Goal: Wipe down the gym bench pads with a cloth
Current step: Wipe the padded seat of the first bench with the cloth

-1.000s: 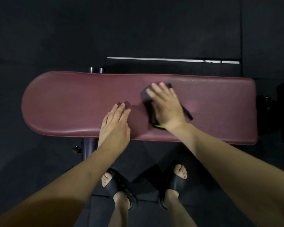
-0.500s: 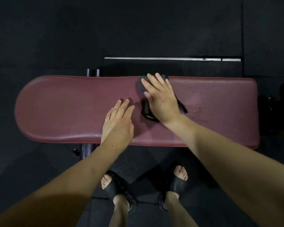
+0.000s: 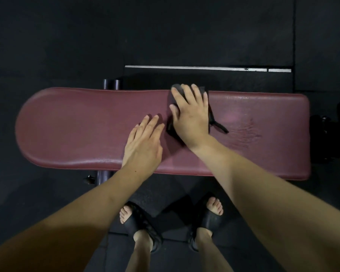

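Wiping a maroon bench pad with a dark cloth

The right hand [image 3: 191, 116] presses flat, fingers spread and straight, on a dark cloth [image 3: 172, 99] at the far edge of the maroon bench pad [image 3: 77, 126], toward 12 o'clock from the pad's middle. The left hand [image 3: 142, 144] rests flat and released on the pad, just at 7 o'clock of the cloth. Black sandals [image 3: 209, 222] stand at 6 o'clock on the dark floor [image 3: 47, 36].

We see only the edges of the dark cloth [image 3: 172, 99]; our right hand [image 3: 190, 116] covers most of it. The bench frame [image 3: 102, 176] lies mostly under the red pad [image 3: 77, 124]. Both forearms run off the bottom edge.
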`<state>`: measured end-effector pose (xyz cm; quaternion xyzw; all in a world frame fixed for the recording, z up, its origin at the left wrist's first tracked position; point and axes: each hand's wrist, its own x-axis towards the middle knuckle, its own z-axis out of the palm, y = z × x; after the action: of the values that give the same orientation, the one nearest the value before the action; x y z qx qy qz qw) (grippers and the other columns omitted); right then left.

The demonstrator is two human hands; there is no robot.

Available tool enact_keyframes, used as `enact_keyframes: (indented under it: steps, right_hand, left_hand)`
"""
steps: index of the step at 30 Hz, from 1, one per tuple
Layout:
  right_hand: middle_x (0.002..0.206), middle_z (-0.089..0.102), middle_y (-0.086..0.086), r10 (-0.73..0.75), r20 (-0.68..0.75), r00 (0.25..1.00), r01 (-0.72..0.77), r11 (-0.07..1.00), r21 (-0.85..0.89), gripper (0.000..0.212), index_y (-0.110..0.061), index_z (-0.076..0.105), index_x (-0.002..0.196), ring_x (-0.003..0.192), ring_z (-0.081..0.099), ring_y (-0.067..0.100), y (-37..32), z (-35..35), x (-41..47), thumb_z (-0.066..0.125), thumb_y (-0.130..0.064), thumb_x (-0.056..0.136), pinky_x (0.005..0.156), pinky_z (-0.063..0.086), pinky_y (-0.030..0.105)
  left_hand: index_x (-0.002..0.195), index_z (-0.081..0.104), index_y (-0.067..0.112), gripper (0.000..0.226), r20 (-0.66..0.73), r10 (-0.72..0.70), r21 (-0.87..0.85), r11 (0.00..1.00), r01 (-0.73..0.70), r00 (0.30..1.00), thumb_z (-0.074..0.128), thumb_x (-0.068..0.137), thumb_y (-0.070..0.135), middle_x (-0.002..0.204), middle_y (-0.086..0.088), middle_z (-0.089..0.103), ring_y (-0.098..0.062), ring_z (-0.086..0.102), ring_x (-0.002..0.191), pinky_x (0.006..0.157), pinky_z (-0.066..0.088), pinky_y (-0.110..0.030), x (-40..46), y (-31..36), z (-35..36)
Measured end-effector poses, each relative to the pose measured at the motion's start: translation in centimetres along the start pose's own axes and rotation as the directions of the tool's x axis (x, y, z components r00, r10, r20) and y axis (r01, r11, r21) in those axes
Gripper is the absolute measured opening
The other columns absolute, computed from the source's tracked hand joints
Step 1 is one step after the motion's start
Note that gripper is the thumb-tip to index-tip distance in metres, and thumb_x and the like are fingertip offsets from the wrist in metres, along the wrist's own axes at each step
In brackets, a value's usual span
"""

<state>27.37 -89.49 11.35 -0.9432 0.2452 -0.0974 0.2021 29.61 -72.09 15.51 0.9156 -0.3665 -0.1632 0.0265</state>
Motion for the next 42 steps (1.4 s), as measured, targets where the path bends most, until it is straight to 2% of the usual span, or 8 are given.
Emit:
enact_keyframes:
  steps: [3,8,14,17,22,27,33,42]
  right_hand:
    - [0.152,0.053,0.004,-0.141,0.030,0.989,0.141,0.990,0.002,0.042,-0.022,0.057,0.146,0.148,0.041,0.031,4.5,-1.3,-0.2,0.046,-0.031,0.106,0.124,0.026,0.052]
    - [0.156,0.049,0.007,-0.043,0.057,0.997,0.046,0.998,-0.043,0.046,-0.021,0.054,0.149,0.151,0.035,0.033,12.8,-5.2,-1.8,0.042,-0.030,0.106,0.125,0.023,0.051]
    - [0.156,0.049,0.008,0.185,-0.080,0.979,-0.189,0.981,-0.037,0.047,-0.022,0.054,0.149,0.151,0.033,0.035,6.7,-2.5,-2.5,0.044,-0.029,0.104,0.125,0.018,0.054]
    - [0.157,0.048,0.008,-0.033,0.011,0.999,0.033,0.999,0.002,0.045,-0.023,0.053,0.151,0.153,0.032,0.034,7.0,-3.3,-6.0,0.047,-0.026,0.107,0.127,0.018,0.052]
    - [0.161,0.044,0.001,-0.361,0.199,0.911,0.351,0.932,0.087,0.045,-0.021,0.052,0.152,0.155,0.029,0.028,8.3,-5.1,-13.3,0.049,-0.024,0.107,0.127,0.020,0.051]
    - [0.159,0.046,0.009,-0.386,0.163,0.908,0.363,0.919,0.153,0.051,-0.011,0.048,0.152,0.151,0.037,0.032,9.2,-3.9,-6.2,0.051,-0.027,0.104,0.124,0.026,0.054]
    - [0.154,0.051,0.014,-0.155,0.073,0.985,0.142,0.977,0.159,0.052,-0.008,0.055,0.146,0.149,0.040,0.034,7.0,-2.4,-0.7,0.062,-0.030,0.100,0.125,0.026,0.054]
    - [0.165,0.038,0.005,-0.566,0.264,0.781,0.583,0.812,0.017,0.047,-0.031,0.053,0.150,0.155,0.029,0.033,8.3,-5.3,-9.7,0.052,-0.038,0.104,0.124,0.029,0.050]
  left_hand:
    - [0.154,0.042,0.015,0.055,0.013,0.012,0.007,1.000,-0.012,1.000,0.047,0.099,0.018,0.168,-0.002,0.027,-0.021,0.017,0.157,0.127,0.020,-0.044,0.0,0.3,-0.4]
    - [0.156,0.039,0.016,0.056,0.016,0.015,-0.033,0.999,-0.015,1.000,0.043,0.101,0.021,0.169,-0.001,0.025,-0.021,0.015,0.157,0.127,0.018,-0.045,0.7,1.6,-0.4]
    - [0.155,0.041,0.015,0.056,-0.007,0.001,-0.089,0.996,-0.001,1.000,0.044,0.099,0.019,0.168,-0.002,0.026,-0.020,0.015,0.157,0.127,0.020,-0.046,0.5,2.0,0.2]
    - [0.156,0.038,0.016,0.057,0.013,-0.005,-0.068,0.998,0.005,1.000,0.044,0.099,0.020,0.169,-0.002,0.024,-0.020,0.013,0.158,0.126,0.021,-0.046,-0.4,1.9,0.1]
    - [0.159,0.033,0.017,0.059,0.049,0.024,0.002,1.000,-0.024,0.999,0.044,0.101,0.021,0.171,-0.003,0.017,-0.023,0.010,0.158,0.126,0.022,-0.045,-2.5,1.8,0.7]
    - [0.159,0.033,0.018,0.058,0.045,0.007,-0.019,1.000,-0.006,0.999,0.044,0.101,0.021,0.171,-0.001,0.016,-0.021,0.009,0.158,0.127,0.018,-0.043,-3.1,1.5,1.3]
    - [0.153,0.043,0.015,0.054,-0.022,-0.051,-0.092,0.995,0.049,0.998,0.050,0.099,0.014,0.168,-0.003,0.027,-0.022,0.013,0.158,0.127,0.019,-0.046,-3.9,1.3,1.1]
    - [0.154,0.044,0.016,0.054,0.009,-0.057,-0.085,0.995,0.057,0.998,0.047,0.100,0.017,0.169,-0.002,0.025,-0.023,0.012,0.158,0.128,0.017,-0.044,-6.0,1.3,0.8]
